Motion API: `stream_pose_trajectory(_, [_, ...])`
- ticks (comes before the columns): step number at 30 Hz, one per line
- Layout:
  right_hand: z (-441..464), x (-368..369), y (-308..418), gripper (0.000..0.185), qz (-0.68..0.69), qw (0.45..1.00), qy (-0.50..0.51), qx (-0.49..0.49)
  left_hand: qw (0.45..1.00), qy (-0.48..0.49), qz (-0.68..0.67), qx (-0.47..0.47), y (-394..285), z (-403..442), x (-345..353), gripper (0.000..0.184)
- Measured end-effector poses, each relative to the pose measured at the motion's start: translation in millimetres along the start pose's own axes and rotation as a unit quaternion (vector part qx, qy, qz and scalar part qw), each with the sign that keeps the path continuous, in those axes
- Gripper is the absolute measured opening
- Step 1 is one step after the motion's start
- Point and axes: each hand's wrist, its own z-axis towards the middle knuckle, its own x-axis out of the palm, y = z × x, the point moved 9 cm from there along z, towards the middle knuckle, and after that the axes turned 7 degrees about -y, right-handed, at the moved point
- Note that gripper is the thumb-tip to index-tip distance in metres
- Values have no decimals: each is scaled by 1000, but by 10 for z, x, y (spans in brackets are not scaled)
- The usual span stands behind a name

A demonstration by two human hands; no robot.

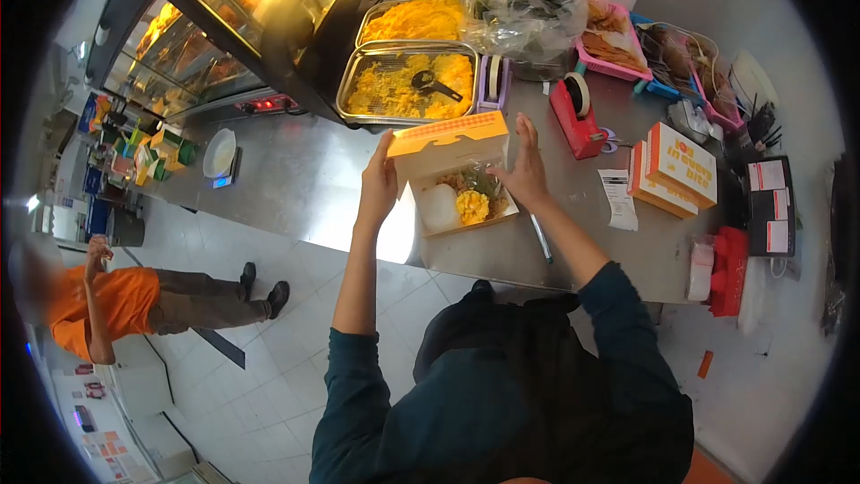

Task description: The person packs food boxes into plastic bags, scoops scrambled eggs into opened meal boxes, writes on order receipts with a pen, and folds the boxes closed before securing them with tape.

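An orange and white cardboard food box [451, 134] stands on the metal counter with its lid raised. Inside are a mound of white rice [438, 208], a scoop of yellow scrambled-egg-like food [472, 207], some brownish food and a small clear bag with something dark green in it. My left hand [380, 181] grips the left edge of the lid, fingertips near its top corner. Beside the box's right edge is my right hand [527, 170], its fingers apart and pointing up and the thumb toward the opening; I cannot tell whether it touches the cardboard.
Behind the box are a tray of yellow food [358, 99] with a black scoop [436, 85] and a red tape dispenser [575, 116]. To the right lie a receipt [618, 199], closed boxes [679, 166] and a pen [541, 238]. A person in orange [112, 305] stands at left.
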Motion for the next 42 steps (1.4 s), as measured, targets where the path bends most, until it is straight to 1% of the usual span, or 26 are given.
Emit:
stream_pose_trajectory(2, [-126,36,-167,108,-10,994,-62,93,999,-22,22,31,-81,18,-26,48])
stream_pose_trajectory(5, [-271,47,-136,113,-62,978,-123,155,999,-27,12,36,-50,8,-2,47])
stream_pose_trajectory(8, [-283,30,-49,118,-112,970,-124,175,999,-14,-10,-27,8,-11,45,45])
stream_pose_trajectory(9, [-316,93,-107,119,-91,966,-79,230,999,-2,-14,-48,28,-19,59,45])
stream_pose_trajectory(12, [-217,-3,30,107,-68,977,-98,175,1000,-25,-2,15,23,7,45,49])
stream_pose_trajectory(14, [-68,60,-93,92,111,975,-74,181,1000,-6,4,20,-30,27,29,48])
stream_pose_trajectory(15, [2,72,-165,85,198,961,-60,183,1000,6,9,12,-75,33,8,49])
stream_pose_trajectory(17, [158,45,-175,76,187,970,49,146,999,47,17,-15,52,34,12,51])
stream_pose_trajectory(18, [197,-18,-130,73,180,970,102,126,995,41,-88,2,35,-3,-10,54])
stream_pose_trajectory(19, [170,-115,-36,75,203,959,145,136,994,39,-98,-4,94,-92,-22,54])
stream_pose_trajectory(20, [44,-148,-2,75,143,973,166,78,993,38,-108,-9,113,-213,-47,55])
stream_pose_trajectory(22, [-285,-117,27,76,21,978,202,-40,995,33,36,84,-61,-533,33,56])
stream_pose_trajectory(23, [-404,-134,92,76,46,977,196,-64,990,11,47,130,0,-739,120,57])
stream_pose_trajectory(24, [-531,-170,155,75,70,975,190,-88,993,-21,-46,111,222,-907,224,57])
stream_pose_trajectory(25, [-657,-215,216,75,94,972,184,-112,992,-38,-40,112,186,-1010,277,58])
stream_pose_trajectory(27, [-828,-212,232,70,99,979,166,-66,991,-63,-42,109,163,-1100,314,55])
stream_pose_trajectory(29, [-914,-165,218,65,105,987,121,-21,989,-83,-67,100,186,-1110,379,50])
stream_pose_trajectory(30, [-941,-132,176,64,112,990,89,1,992,-67,-15,103,234,-1116,376,50])
stream_pose_trajectory(32, [-1026,66,-27,60,104,979,170,48,993,4,-84,83,281,-1080,374,49])
stream_pose_trajectory(33, [-1082,144,-120,59,104,969,211,72,993,41,-62,93,315,-1052,379,49])
stream_pose_trajectory(35, [-1039,64,-38,57,24,982,188,4,987,109,-45,108,412,-1013,378,48])
stream_pose_trajectory(36, [-1010,14,12,56,-16,984,177,-32,982,115,-30,145,394,-1057,407,50])
stream_pose_trajectory(38, [-967,-103,83,56,-46,986,137,-83,969,122,1,216,177,-1112,447,54])
stream_pose_trajectory(39, [-939,-160,117,56,-60,985,116,-110,971,105,-23,213,385,-1153,513,58])
stream_pose_trajectory(41, [-905,-207,170,55,-91,976,121,-157,989,97,-112,27,525,-1100,586,58])
stream_pose_trajectory(42, [-910,-218,193,55,-107,970,124,-179,981,93,-154,-68,611,-1111,626,58])
